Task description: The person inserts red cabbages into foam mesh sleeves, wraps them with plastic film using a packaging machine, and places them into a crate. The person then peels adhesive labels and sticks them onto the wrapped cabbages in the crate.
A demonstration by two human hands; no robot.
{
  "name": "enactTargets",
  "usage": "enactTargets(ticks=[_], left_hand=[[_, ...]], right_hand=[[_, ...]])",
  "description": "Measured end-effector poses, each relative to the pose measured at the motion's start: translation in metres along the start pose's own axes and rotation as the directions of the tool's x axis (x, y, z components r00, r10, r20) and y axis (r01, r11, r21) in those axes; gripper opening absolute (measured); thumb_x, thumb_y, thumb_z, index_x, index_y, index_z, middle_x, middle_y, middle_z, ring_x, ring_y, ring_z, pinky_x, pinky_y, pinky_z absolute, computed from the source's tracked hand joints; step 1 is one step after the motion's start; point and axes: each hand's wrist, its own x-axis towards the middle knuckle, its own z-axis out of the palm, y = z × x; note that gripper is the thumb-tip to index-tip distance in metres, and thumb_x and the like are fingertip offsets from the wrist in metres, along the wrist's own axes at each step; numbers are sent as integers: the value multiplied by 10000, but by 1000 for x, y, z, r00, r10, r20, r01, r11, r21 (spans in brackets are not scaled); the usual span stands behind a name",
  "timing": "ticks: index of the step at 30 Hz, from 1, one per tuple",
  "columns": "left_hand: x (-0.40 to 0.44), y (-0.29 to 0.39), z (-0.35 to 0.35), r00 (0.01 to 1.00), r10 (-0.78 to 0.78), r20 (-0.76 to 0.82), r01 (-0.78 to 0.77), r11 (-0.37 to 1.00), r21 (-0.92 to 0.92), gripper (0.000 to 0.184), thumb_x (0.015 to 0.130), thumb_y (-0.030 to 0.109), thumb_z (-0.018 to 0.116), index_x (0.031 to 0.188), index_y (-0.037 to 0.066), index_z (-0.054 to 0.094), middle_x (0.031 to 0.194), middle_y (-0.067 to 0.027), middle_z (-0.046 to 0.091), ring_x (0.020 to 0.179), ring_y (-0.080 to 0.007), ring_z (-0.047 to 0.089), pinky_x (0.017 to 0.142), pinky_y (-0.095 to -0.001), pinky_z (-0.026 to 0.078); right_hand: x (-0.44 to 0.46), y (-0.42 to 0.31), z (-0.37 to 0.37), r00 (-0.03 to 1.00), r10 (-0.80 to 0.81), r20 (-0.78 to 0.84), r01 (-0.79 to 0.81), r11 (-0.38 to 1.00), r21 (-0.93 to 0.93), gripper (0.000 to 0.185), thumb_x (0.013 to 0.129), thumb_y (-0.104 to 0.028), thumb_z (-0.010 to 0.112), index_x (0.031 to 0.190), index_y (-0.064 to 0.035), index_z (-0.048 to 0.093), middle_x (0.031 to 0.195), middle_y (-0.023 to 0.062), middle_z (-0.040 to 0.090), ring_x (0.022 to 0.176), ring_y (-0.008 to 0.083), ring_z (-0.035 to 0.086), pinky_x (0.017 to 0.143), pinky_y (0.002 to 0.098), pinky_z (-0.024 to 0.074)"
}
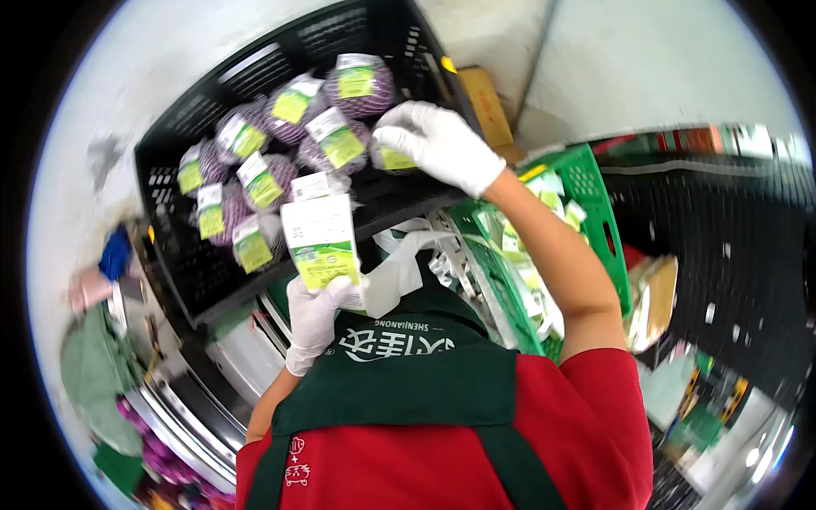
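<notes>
My left hand [314,319], in a white glove, is closed on a stack of white and green labels [320,242], with a strip of white backing trailing to the right. My right hand [438,143], also gloved, reaches over the right end of a black crate [408,204]. Its fingers are bent on top of a net-wrapped purple item [393,159] with a green label; whether they grip the item or a label is hidden. Several more purple items in white netting, such as this one [361,85], lie in the crate, each bearing a white and green label.
To the right stands a green crate [599,200] with white and green labels or packets inside. A brown cardboard piece [486,106] leans behind the black crate. Metal equipment [191,416] and purple net bags [170,459] are at the lower left. A white wall rises behind.
</notes>
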Motion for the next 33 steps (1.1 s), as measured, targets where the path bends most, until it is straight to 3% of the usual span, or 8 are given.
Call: enactTargets(ticks=[3,7,15,21,27,30,32,33], left_hand=[[16,14,6,994,69,87,-65,997,-48,376,799,256,716,1019,-29,608,863,-75,655,760,-165,632,721,-295,520],[35,37,23,998,40,50,-34,993,-112,368,859,279,655,1101,47,503,871,-30,548,834,-178,551,802,-347,473],[53,74,71,861,94,500,-10,986,-167,190,854,318,653,950,162,601,670,61,432,598,-85,381,668,-282,338],[50,86,114,656,186,731,-5,970,-242,271,964,297,440,719,197,380,594,85,369,509,-68,316,632,-273,321],[49,124,103,844,462,272,-397,880,-262,339,961,225,372,634,140,342,559,74,289,508,-84,297,579,-275,288],[47,158,126,855,368,365,-217,894,-392,329,925,177,428,603,132,373,530,54,315,519,-90,303,600,-278,291],[49,174,140,857,336,390,-161,894,-417,326,901,144,465,583,127,393,512,41,332,527,-94,307,614,-280,293],[50,180,145,855,323,406,-139,896,-421,326,889,128,483,573,124,403,502,34,341,530,-96,309,621,-280,294]], right_hand=[[-80,-25,9,997,80,-3,-67,860,506,410,910,-339,564,1120,13,581,1041,116,623,999,161,570,870,313,459],[-155,3,36,902,143,-406,-19,956,294,408,915,-334,544,1168,-13,562,1087,117,608,1048,248,565,911,333,437],[-255,101,91,504,317,-804,-678,721,-141,510,739,-283,680,1192,-91,548,1103,171,567,1018,319,539,949,461,365],[-286,126,117,674,332,-660,-567,805,-174,132,777,-206,622,880,-130,656,768,74,619,788,274,601,766,394,453],[-344,181,62,401,421,-813,-493,848,195,325,743,-97,605,1066,-72,612,974,179,616,935,346,581,841,413,458],[-369,218,36,510,438,-740,-482,858,176,375,759,-127,585,1128,-62,589,1033,199,610,983,350,578,884,414,446],[-377,227,23,771,636,43,-617,729,296,401,790,-225,568,1148,-46,580,1050,210,608,1006,330,578,898,404,438],[-379,240,22,768,639,37,-618,725,305,401,790,-225,568,1148,-46,580,1050,210,608,1006,330,578,898,404,438]])
